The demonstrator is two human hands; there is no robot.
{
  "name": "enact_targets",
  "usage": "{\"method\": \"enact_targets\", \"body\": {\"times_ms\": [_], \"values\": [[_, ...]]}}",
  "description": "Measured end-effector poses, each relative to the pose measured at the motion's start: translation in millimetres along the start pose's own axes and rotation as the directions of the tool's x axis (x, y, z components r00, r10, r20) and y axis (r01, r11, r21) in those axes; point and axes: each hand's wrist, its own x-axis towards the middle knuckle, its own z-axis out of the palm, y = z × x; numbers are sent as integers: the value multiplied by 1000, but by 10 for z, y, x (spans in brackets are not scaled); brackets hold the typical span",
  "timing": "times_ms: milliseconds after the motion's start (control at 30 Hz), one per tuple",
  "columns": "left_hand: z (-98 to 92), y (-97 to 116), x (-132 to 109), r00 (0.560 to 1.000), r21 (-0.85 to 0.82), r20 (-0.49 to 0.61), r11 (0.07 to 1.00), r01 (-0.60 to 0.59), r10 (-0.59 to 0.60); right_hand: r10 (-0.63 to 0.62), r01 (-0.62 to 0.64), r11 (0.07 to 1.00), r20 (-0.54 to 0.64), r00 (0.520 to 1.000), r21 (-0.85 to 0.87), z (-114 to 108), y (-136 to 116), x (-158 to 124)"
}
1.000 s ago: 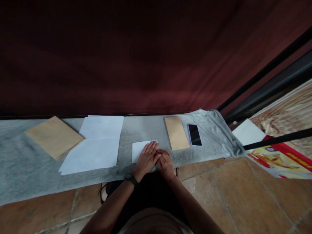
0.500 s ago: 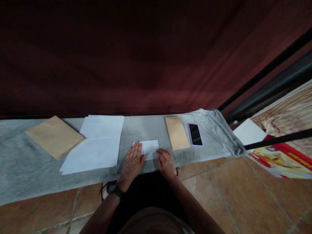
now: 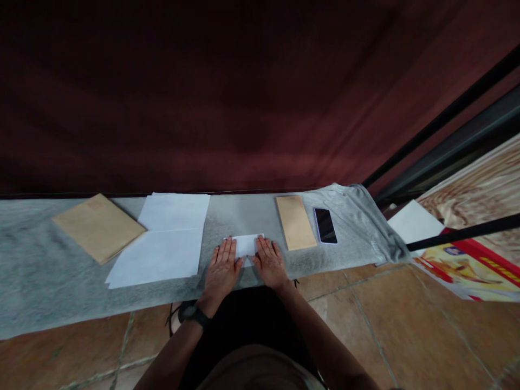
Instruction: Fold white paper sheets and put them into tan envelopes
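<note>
A small folded sheet of white paper [image 3: 246,246] lies on the grey cloth in front of me, its two ends covered by my hands. My left hand [image 3: 221,271] presses flat on its left end, fingers stretched forward. On the right end rests my right hand [image 3: 270,265], also flat with fingers extended. To the left lie larger white sheets [image 3: 166,238] with a crease across them. A brown envelope [image 3: 99,227] overlaps their left edge. Right of my hands is a narrower brown envelope [image 3: 296,222].
A phone [image 3: 325,225] with a dark screen lies right of the narrow envelope. Grey cloth [image 3: 260,208] covers the long surface, with a dark red curtain [image 3: 244,108] behind. Black bars [image 3: 467,234] and a colourful printed box [image 3: 467,268] stand at the right.
My right hand has moved forward and slightly left, from the paper's right corner to lying flat over its right end. My left hand has stayed nearly in place.
</note>
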Motion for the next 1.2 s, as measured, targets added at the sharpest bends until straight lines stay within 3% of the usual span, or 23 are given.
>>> {"method": "enact_targets", "body": {"times_ms": [100, 333, 533, 600, 733, 1200], "values": [[9, 56, -15, 1000, -4, 2, 1000, -20, 20, 13, -13, 1000, -1, 1000, -5, -9, 18, -6], [33, 181, -97, 963, -52, 126, 971, -234, 239, 19, -19, 1000, -9, 1000, -2, 26, 18, -6], [-28, 128, -111, 937, 57, 150, 943, -328, 316, 20, -23, 995, -32, 999, -100, 31, 14, 21], [-34, 126, -112, 932, 83, 153, 935, -344, 329, -36, 33, 992, -22, 999, -119, 23, -10, 20], [0, 118, -126, 936, 88, 124, 936, -340, 329, -157, 160, 980, 33, 987, -116, 30, -41, -11], [176, 110, 82, 978, 104, 87, 974, -200, 191, -12, 3, 987, -57, 998, -158, 85, 29, 108]]}}
